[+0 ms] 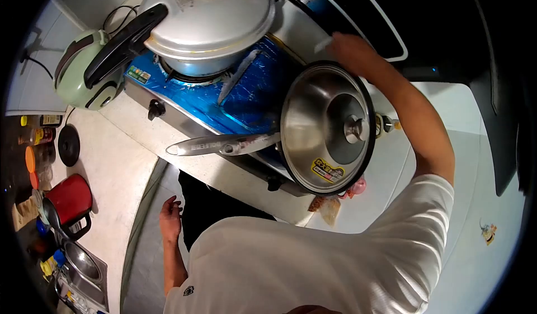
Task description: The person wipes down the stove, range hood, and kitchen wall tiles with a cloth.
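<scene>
One reaches, one hangs — my right hand (351,52), grip unclear, should clear the lidded pan (304,125); my left hand (170,217) dangles empty, loosely curled.

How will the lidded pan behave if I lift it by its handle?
The lidded pan will probably droop away from its long handle, which meets only one side. Its lid may slide if tilted: no clamp shows. The shiny metal handle could be slippery.

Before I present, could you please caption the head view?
Right hand at the far side of a lidded pan, pressure cooker on the stove.
</scene>
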The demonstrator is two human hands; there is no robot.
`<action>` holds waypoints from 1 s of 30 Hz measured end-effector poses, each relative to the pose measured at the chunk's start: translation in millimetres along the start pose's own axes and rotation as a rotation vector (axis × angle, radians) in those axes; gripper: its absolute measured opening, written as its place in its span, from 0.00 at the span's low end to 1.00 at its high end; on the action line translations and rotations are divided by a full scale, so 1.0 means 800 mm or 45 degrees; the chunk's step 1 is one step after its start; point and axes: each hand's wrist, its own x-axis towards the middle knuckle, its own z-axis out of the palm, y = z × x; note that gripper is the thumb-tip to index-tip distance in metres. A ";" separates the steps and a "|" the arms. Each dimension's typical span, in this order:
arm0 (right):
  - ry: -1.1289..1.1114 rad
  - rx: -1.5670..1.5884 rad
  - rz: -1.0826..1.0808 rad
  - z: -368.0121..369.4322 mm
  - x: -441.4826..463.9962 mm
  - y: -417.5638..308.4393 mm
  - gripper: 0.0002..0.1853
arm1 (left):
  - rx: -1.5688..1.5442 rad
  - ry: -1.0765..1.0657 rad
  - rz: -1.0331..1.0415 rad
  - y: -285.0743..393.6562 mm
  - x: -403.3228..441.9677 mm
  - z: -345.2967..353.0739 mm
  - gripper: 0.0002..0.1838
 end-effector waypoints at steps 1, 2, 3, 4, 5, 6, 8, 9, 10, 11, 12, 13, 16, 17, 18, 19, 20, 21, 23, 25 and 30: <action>-0.047 0.084 0.097 0.001 -0.031 -0.011 0.12 | -0.003 -0.031 -0.028 0.002 0.002 0.005 0.20; -0.089 0.167 0.196 0.000 -0.060 -0.023 0.14 | 0.000 -0.041 -0.017 0.001 0.007 0.008 0.20; -0.091 0.163 0.211 0.013 -0.086 -0.024 0.14 | 0.014 -0.068 0.005 -0.002 0.012 0.010 0.20; 0.031 0.092 0.193 0.034 -0.113 -0.024 0.17 | 0.029 -0.095 0.024 -0.004 0.016 0.011 0.20; 0.156 0.020 0.176 0.045 -0.130 -0.024 0.20 | 0.034 -0.102 0.034 0.000 0.019 0.012 0.20; 0.155 0.020 0.190 0.045 -0.141 -0.023 0.20 | 0.069 -0.108 0.049 0.005 0.022 0.011 0.20; -0.031 -0.053 0.168 0.045 -0.163 -0.028 0.23 | 0.121 -0.131 0.073 0.010 0.030 0.005 0.20; -0.034 -0.052 0.184 0.043 -0.173 -0.029 0.23 | 0.140 -0.133 0.096 0.012 0.034 0.003 0.20; -0.105 -0.069 0.217 0.040 -0.183 -0.031 0.23 | 0.158 -0.136 0.121 0.014 0.036 0.002 0.20; -0.173 -0.085 0.253 0.037 -0.192 -0.033 0.23 | 0.166 -0.145 0.138 0.018 0.037 0.001 0.20; -0.168 -0.090 0.273 0.034 -0.200 -0.032 0.23 | 0.184 -0.146 0.120 0.029 0.033 0.002 0.20; 0.032 -0.025 0.380 0.030 -0.208 -0.031 0.21 | 0.205 -0.148 0.104 0.038 0.032 0.000 0.20; 0.522 0.176 0.779 0.000 -0.234 -0.041 0.14 | 0.257 -0.221 0.155 0.031 0.042 0.000 0.20; 0.539 0.169 0.813 -0.009 -0.233 -0.046 0.14 | 0.293 -0.256 0.168 0.036 0.045 0.001 0.20; 0.755 0.423 1.176 -0.015 -0.232 -0.050 0.12 | 0.243 -0.273 0.166 0.040 0.044 0.003 0.20; 0.977 0.690 1.528 -0.019 -0.235 -0.052 0.11 | 0.241 -0.274 0.156 0.047 0.045 0.006 0.19; 1.161 0.714 1.632 -0.018 -0.244 -0.049 0.11 | 0.265 -0.280 0.177 0.054 0.042 0.006 0.19; 1.341 0.955 1.749 -0.011 -0.253 -0.031 0.12 | 0.291 -0.285 0.197 0.062 0.040 0.006 0.19; 2.012 1.415 1.532 -0.032 -0.259 -0.010 0.10 | 0.341 -0.309 0.234 0.074 0.037 -0.002 0.19; 1.670 0.794 1.722 -0.064 -0.282 0.016 0.10 | 0.389 -0.318 0.247 0.088 0.033 -0.007 0.20; 1.393 -0.530 1.680 -0.029 -0.269 0.040 0.13 | 0.323 -0.270 0.280 0.083 0.045 -0.026 0.20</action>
